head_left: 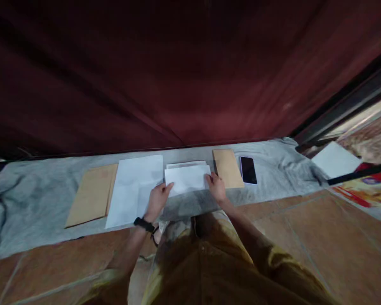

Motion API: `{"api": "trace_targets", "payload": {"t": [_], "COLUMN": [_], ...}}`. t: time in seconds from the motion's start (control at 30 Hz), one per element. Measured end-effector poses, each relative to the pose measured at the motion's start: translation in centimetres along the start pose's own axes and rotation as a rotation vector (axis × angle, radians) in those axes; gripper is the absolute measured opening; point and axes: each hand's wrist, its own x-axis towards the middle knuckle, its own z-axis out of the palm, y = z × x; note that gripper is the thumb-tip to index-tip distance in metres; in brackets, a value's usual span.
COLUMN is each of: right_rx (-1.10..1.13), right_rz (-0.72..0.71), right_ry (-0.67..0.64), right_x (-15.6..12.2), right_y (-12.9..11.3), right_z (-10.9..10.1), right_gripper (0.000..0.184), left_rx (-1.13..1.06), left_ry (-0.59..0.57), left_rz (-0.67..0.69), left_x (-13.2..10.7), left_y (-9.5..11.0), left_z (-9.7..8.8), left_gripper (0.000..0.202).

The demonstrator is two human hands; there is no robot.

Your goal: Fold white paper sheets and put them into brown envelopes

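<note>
My left hand (158, 198), with a dark band at the wrist, has its thumb on the left edge of a small white paper sheet (188, 178). The right edge of that sheet is pinched by my right hand (216, 187). Another white paper (186, 164) shows just behind it. To the left lie large white sheets (131, 186), close to my left hand, and beyond them brown envelopes (92, 195). A smaller brown envelope (228, 168) rests just right of my right hand. I cannot tell whether the held sheet is a plain sheet or an envelope.
Everything lies on a grey cloth (276, 169) along a dark red upright surface (184, 106). A phone (248, 170) is right of the small brown envelope. Farther right are a white square item (335, 159) and a colourful printed package (371, 192). Brown floor tiles (330, 233) run in front.
</note>
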Motion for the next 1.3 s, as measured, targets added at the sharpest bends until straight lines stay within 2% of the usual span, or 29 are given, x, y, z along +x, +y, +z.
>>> {"api": "trace_targets", "payload": {"t": [0.2,0.33,0.4,0.5,0.6,0.7,0.77,0.87,1.07,1.2,1.3], "right_rx": [0.033,0.331,0.56,0.777,0.714,0.519,0.392,0.231,-0.099,-0.22,-0.196], "right_rz": [0.015,-0.029,-0.077,-0.152,-0.249,-0.317,-0.31,-0.241,-0.015,0.043,0.088], "right_ry": [-0.028,0.016,-0.068,-0.325,-0.5,-0.487,-0.402,-0.325,-0.166,-0.112,-0.063], "right_x": [0.3,-1.2,-2.0,-3.3,-4.1,-4.4,-4.4,-4.2,-2.9,-2.2,-1.7], "right_y": [0.0,1.7,2.8,4.2,5.2,5.4,5.3,4.7,1.7,-0.3,-1.2], "right_z": [0.2,0.3,0.1,-0.7,-1.7,-2.3,-2.3,-2.0,-1.1,-0.8,-0.4], "right_gripper": [0.024,0.032,0.038,0.048,0.051,0.036,0.031,0.032,0.034,0.038,0.036], "left_rx": [0.03,-0.011,-0.157,-0.386,-0.434,-0.384,-0.371,-0.321,0.072,0.296,0.391], "left_ry": [-0.014,0.036,-0.04,-0.279,-0.45,-0.487,-0.443,-0.282,0.019,0.08,0.086], "left_rz": [-0.032,-0.023,0.006,0.029,0.049,0.085,0.104,0.129,0.07,-0.036,-0.098], "left_x": [0.2,-0.4,-0.7,-1.0,-1.4,-1.6,-1.8,-1.9,-1.8,-0.9,-0.3], "left_y": [0.4,-0.1,-0.8,-1.8,-2.7,-3.1,-3.1,-2.8,-0.8,0.8,1.6], "left_z": [0.3,0.4,0.2,-0.5,-1.1,-1.3,-1.2,-0.8,0.6,1.3,1.6], "left_gripper": [0.038,0.034,0.038,0.042,0.042,0.039,0.04,0.04,0.03,0.024,0.025]}}
